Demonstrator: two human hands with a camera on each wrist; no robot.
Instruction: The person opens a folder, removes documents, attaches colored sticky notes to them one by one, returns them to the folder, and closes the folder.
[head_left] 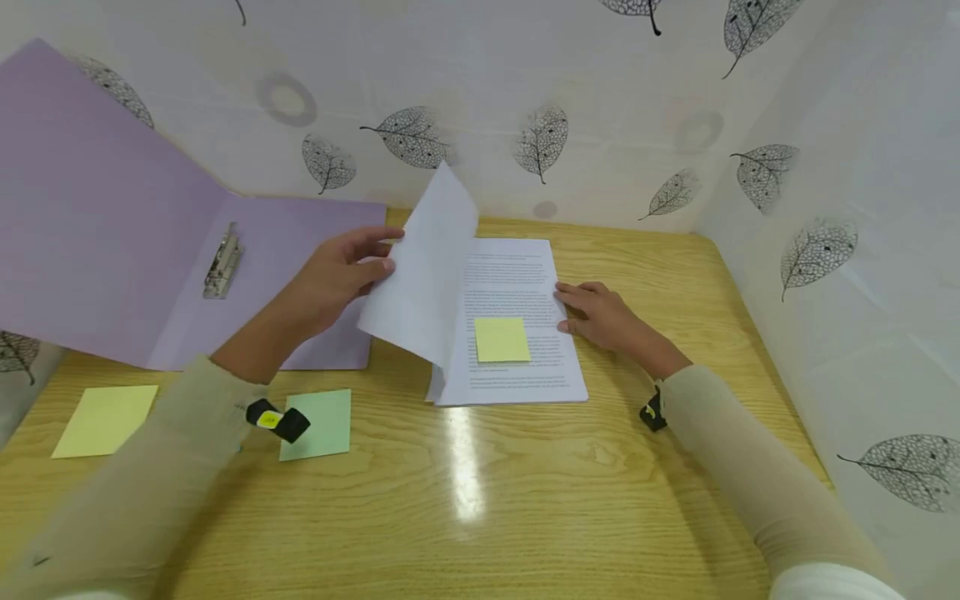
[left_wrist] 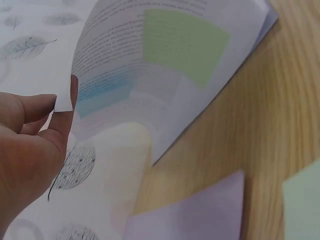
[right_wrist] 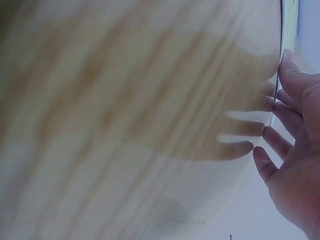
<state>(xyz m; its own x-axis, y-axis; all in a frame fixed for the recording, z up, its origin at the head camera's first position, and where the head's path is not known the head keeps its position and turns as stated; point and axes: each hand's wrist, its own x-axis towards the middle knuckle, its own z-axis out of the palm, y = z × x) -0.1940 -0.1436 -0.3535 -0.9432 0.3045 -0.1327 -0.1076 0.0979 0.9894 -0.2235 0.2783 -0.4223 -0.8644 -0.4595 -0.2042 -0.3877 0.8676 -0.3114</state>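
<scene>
My left hand [head_left: 341, 271] pinches the edge of a lifted white sheet [head_left: 423, 275] that curves up and leftward from a stack of printed pages [head_left: 510, 283]. In the left wrist view, its printed face carries a green sticky note [left_wrist: 185, 40] and a blue patch [left_wrist: 105, 97]. A yellow sticky note [head_left: 502, 340] lies on the top page of the stack. With fingers fairly straight, my right hand [head_left: 600, 317] rests at the stack's right edge, fingertips right along the paper.
To the left, a purple folder [head_left: 300, 225] lies open with a metal clip [head_left: 223, 262] inside. Nearer the front are a yellow square of paper [head_left: 105, 417] and a pale green one [head_left: 326, 425]. A leaf-patterned covering [head_left: 480, 83] stands behind the wooden table [head_left: 525, 500].
</scene>
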